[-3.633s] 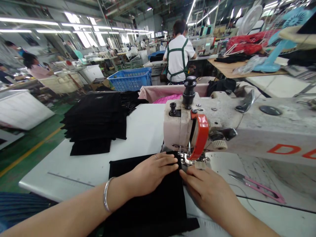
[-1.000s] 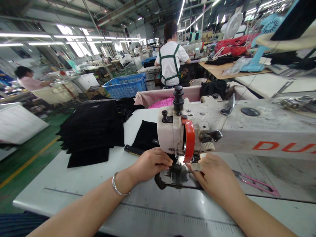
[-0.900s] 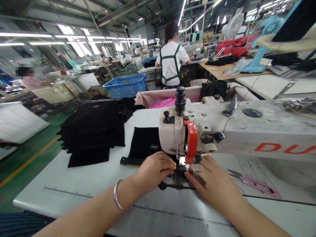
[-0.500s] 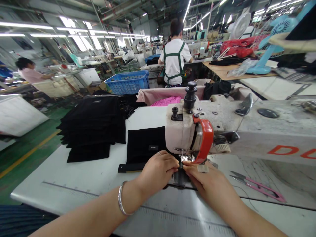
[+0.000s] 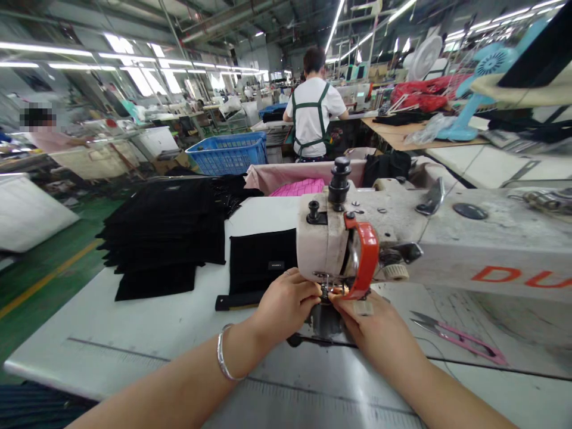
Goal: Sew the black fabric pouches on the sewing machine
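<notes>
Both hands work close together under the head of the sewing machine (image 5: 402,232), right at the needle (image 5: 329,285) beside the red guard (image 5: 367,257). The left hand (image 5: 286,304) is curled, its fingertips bunched against the metal parts there. The right hand (image 5: 373,325) comes in from the other side with thumb and forefinger drawn to the same spot, so the two sets of fingertips nearly touch. Whether they pinch thread, a cloth edge or nothing at all is too small to tell. The black cloth (image 5: 261,259) lies flat on the table (image 5: 134,333), just left of the machine head, with its small label up and its near edge running towards the needle. It is apart from the stack of black pieces (image 5: 165,229) farther left. Work this fine seems to go best with the fingertips at either side of the needle rather than beneath it, and with both wrists resting low on the table for steadiness. The cloth edge should lie smooth and square to the head, without a fold. The pink snips (image 5: 460,341) lie on the table near the right forearm, within easy reach.
</notes>
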Demonstrator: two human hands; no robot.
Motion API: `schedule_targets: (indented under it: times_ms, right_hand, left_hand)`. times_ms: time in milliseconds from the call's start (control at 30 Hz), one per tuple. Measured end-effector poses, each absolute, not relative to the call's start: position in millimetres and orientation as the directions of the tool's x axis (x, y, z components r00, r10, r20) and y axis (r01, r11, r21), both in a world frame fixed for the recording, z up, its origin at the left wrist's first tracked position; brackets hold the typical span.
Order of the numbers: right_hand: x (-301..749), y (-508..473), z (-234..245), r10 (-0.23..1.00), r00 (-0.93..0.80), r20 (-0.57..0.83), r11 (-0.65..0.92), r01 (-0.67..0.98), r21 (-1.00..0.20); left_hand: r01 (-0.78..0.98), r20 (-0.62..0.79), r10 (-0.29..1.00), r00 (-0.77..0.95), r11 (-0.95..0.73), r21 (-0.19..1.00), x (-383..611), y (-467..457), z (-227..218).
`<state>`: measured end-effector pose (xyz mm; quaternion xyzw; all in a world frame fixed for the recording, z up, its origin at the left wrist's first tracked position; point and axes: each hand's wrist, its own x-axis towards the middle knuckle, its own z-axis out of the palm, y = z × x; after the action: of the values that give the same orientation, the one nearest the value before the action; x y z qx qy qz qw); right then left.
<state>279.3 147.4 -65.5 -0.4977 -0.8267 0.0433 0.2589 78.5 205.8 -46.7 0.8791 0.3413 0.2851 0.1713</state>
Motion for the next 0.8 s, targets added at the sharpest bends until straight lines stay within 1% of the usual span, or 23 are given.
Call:
schedule_targets:
  times_ms: [300, 500, 633, 800]
  right_hand:
    - [274.4, 148.0, -64.0, 0.867, -0.33, 0.372, 0.473, 0.78, -0.41]
    - [264.5, 148.0, -57.2, 0.867, -0.31, 0.391, 0.457, 0.809, -0.371]
    - [262.7, 148.2, -61.0, 0.856, -0.313, 0.412, 0.465, 0.814, -0.347]
    - [263.4, 146.7, -64.5, 0.864, -0.271, 0.425, 0.442, 0.813, -0.38]
  left_hand:
    - [0.552, 0.36, 0.741, 0.568, -0.666, 0.502, 77.8, 206.2, -52.1]
    - [0.534, 0.406, 0.728, 0.552, -0.683, 0.499, 73.3, 206.3, -56.4]
    - [0.558, 0.323, 0.736, 0.595, -0.668, 0.492, 68.8, 207.7, -65.5]
    - [0.597, 0.261, 0.76, 0.596, -0.636, 0.489, 67.6, 213.8, -63.1]
